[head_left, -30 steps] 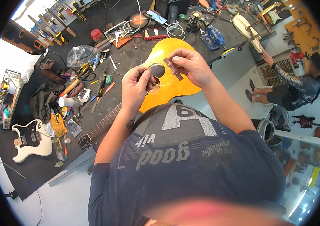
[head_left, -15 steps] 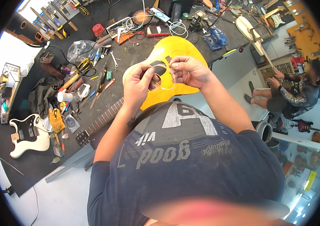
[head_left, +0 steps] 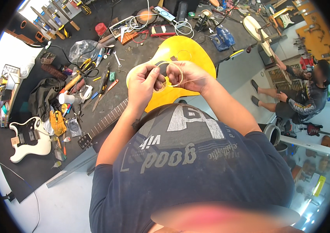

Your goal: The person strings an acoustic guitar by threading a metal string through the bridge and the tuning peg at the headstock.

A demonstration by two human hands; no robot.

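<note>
A yellow acoustic guitar [head_left: 192, 48] lies on the dark workbench, its fretted neck [head_left: 108, 118] running toward the near left. Above its body, my two hands are close together over a thin coiled guitar string [head_left: 181, 73]. My left hand [head_left: 143, 79] is closed, thumb against fingers, pinching the coil's left side. My right hand [head_left: 190, 75] has its fingers curled at the coil's right side, and a loose strand trails from it to the right. The hands partly hide the soundhole. Some fingertips are shaded and hard to make out.
Left of the guitar lie pliers, screwdrivers and a wrench [head_left: 117, 59]. A white electric guitar body [head_left: 31, 139] sits at the far left. A blue power drill [head_left: 223, 39] rests beyond the guitar. Another person [head_left: 309, 91] sits at the right, holding a pale guitar neck.
My right hand has turned and lowered, its fingers now curled by the coil. The loop has opened out between my hands. The seated person's hands have moved apart.
</note>
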